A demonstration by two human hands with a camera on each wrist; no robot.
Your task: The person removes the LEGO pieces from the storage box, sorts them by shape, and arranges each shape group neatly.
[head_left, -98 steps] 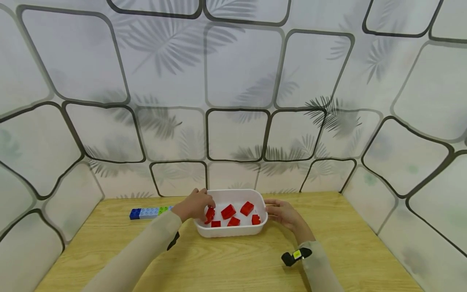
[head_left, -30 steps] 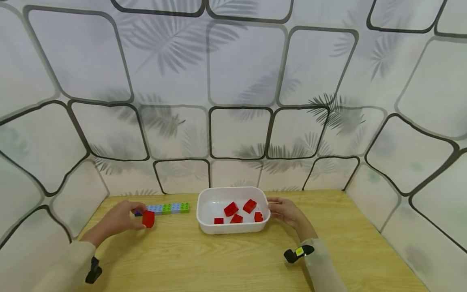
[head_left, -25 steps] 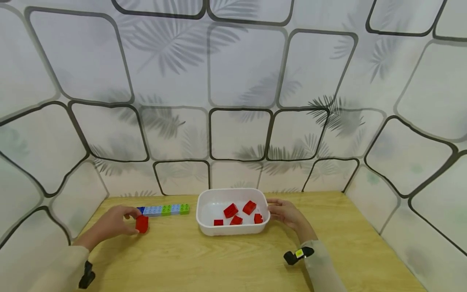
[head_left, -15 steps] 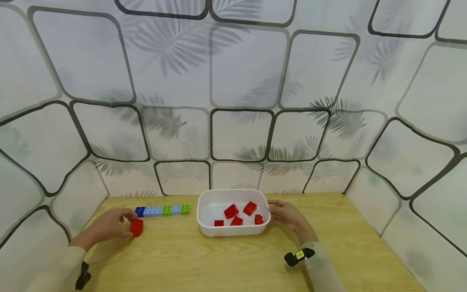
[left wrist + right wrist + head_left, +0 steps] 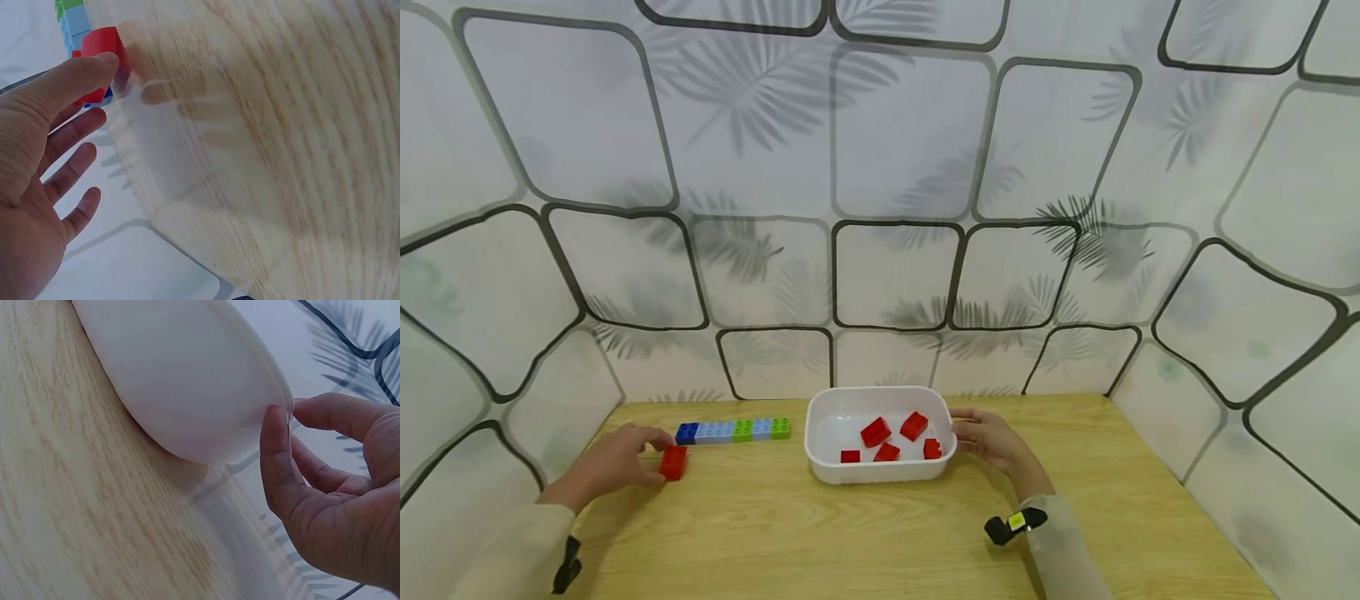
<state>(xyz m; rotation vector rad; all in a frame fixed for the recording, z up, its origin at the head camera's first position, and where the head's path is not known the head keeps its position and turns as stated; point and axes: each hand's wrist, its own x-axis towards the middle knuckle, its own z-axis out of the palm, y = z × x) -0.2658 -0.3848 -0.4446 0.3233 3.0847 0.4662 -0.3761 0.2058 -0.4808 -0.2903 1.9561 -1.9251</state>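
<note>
My left hand (image 5: 613, 462) pinches a red toy building brick (image 5: 673, 462) between thumb and forefinger at the left of the table. In the left wrist view, the thumb lies across the red brick (image 5: 103, 42), and the other fingers are spread loosely. Just behind the brick lies a straight row of joined building bricks (image 5: 730, 432), dark blue at its left end, then light blue and green. My right hand (image 5: 996, 446) holds the right end of a white plastic tub (image 5: 880, 473). From the right wrist, thumb and forefinger pinch the tub's rim (image 5: 278, 381).
Several red bricks (image 5: 875, 432) lie loose inside the tub. The wooden table (image 5: 820, 542) runs back to a patterned cloth wall (image 5: 895, 275), which also closes in both sides. Each wrist carries a small black camera (image 5: 1015, 525).
The left hand has taken a red brick from the tub and carried it left, past the brick row, then lowered it toward the near side. The right hand stays on the tub.
</note>
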